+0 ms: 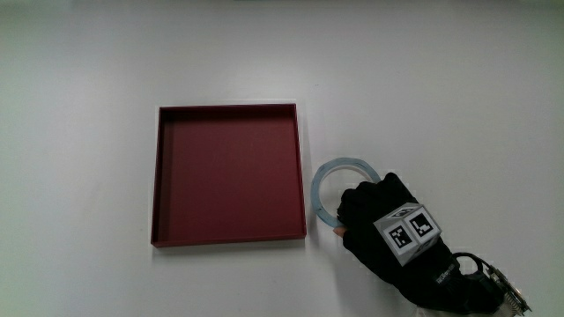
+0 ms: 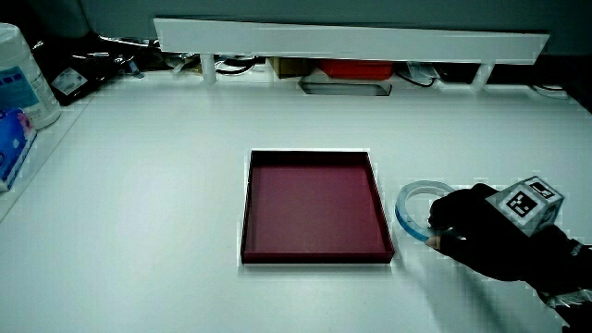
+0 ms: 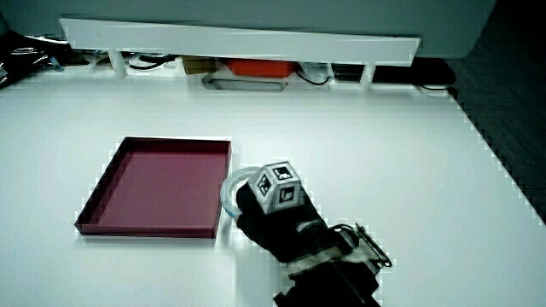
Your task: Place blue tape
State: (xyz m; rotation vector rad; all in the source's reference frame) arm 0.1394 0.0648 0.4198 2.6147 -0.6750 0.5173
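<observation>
While the blue tape (image 1: 328, 179) lies flat on the desk (image 1: 441, 79), just beside the outer wall of the red tray (image 1: 301, 167), it is not yet in any container. The roll is a thin pale-blue ring with an open centre; being round, it has no long axis to align. The part of the ring nearer to me is covered by my hand (image 1: 388, 224), and the part farther from me shows clear in the main view and in a side view (image 2: 413, 197).

My fingers (image 1: 351, 204) are curled down over the nearer rim of the ring. Whether they already clamp it or only rest on it, I cannot tell from these views.

The relation that governs the next move: the ring sits under my fingers and farther from me than my palm, with the tray immediately alongside. I judge that a lift over the tray wall would suffice to place it, if the tray is the goal.

The tray holds nothing; its floor is bare in all three views (image 3: 162, 192).
</observation>
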